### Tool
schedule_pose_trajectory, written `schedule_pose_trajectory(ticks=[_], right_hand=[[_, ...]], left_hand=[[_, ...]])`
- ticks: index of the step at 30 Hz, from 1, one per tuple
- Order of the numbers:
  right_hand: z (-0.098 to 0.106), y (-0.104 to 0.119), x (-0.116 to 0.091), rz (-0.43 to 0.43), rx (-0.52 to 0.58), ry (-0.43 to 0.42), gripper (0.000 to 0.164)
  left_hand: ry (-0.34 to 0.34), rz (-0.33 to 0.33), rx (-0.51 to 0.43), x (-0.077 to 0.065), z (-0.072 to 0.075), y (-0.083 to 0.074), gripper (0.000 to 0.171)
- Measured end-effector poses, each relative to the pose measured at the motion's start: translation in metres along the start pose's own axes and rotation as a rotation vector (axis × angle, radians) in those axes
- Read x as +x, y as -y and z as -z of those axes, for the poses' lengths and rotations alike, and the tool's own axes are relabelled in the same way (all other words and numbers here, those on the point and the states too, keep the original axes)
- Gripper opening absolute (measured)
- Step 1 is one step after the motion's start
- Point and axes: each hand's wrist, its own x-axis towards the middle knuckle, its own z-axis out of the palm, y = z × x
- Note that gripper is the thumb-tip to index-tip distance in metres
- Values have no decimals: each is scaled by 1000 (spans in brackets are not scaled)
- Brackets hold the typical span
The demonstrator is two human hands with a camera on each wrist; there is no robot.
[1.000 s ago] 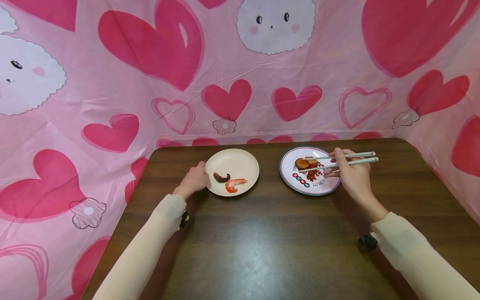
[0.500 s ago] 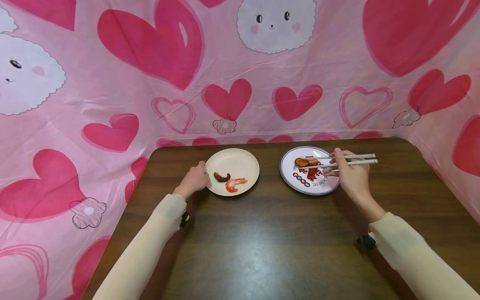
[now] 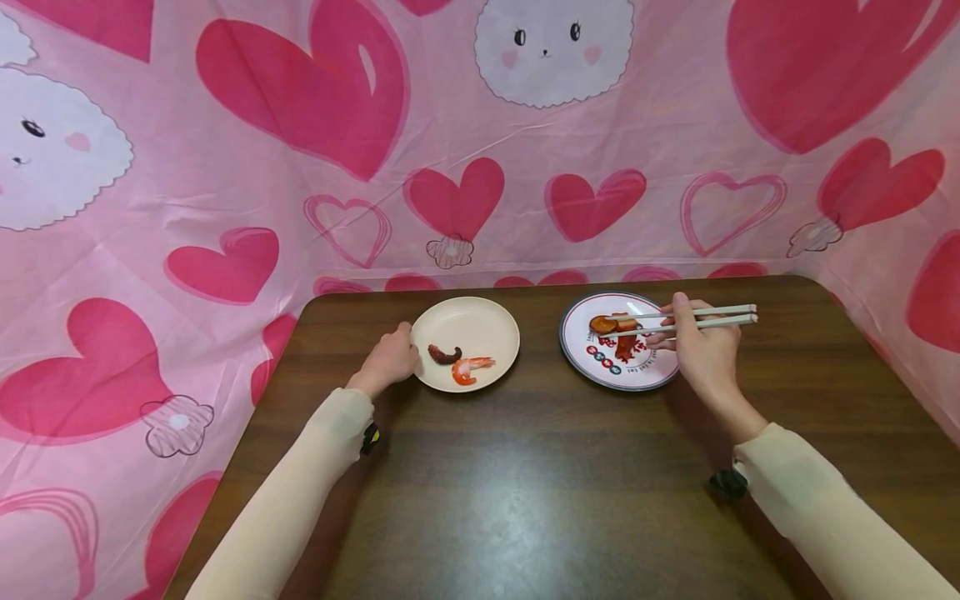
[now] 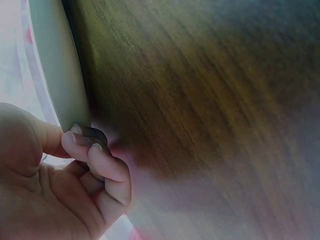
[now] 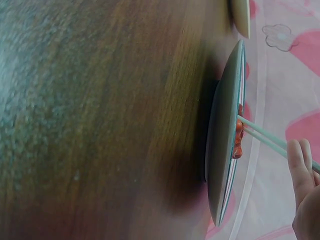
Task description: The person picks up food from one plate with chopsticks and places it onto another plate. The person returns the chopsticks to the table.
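Note:
My left hand [image 3: 387, 358] pinches the left rim of a cream plate [image 3: 480, 321]; the left wrist view shows curled fingers [image 4: 107, 167] at the plate's edge. On that plate lie a dark reddish-brown curled piece [image 3: 444, 356] and an orange-and-white shrimp [image 3: 471, 369]. My right hand [image 3: 705, 350] holds a pair of pale chopsticks [image 3: 720, 317] over a white plate with a dark blue rim [image 3: 573, 358]. Their tips meet a round brown slice [image 3: 602, 324] on this plate. Beside the slice are reddish-brown food pieces [image 3: 626, 346], partly behind the chopsticks.
Both plates stand near the back of a dark wooden table [image 3: 480, 500], with a gap of bare wood between them. Pink heart-patterned cloth [image 3: 517, 200] hangs behind and along both sides of the table.
The lower chopstick has moved toward the upper one, so the tips are nearer each other at the round slice. My left hand and the cream plate have stayed put.

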Motion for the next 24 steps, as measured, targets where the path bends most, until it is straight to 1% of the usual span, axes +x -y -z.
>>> schedule_pose_trajectory(ticks=[4, 6, 12, 14, 20, 24], right_hand=[[1, 0, 0, 6, -10, -9, 35], [1, 1, -1, 9, -2, -13, 35], [-1, 3, -2, 36, 14, -25, 47], [0, 3, -2, 38, 16, -30, 48], [3, 3, -1, 5, 51, -35, 43], [5, 2, -1, -10, 47, -8, 41]], left_hand=[[0, 4, -2, -1, 0, -1, 43], [1, 6, -3, -1, 0, -1, 43], [5, 5, -5, 1, 0, 0, 44], [5, 4, -4, 1, 0, 0, 44], [4, 4, -1, -1, 0, -1, 43], [5, 1, 0, 0, 0, -1, 43]])
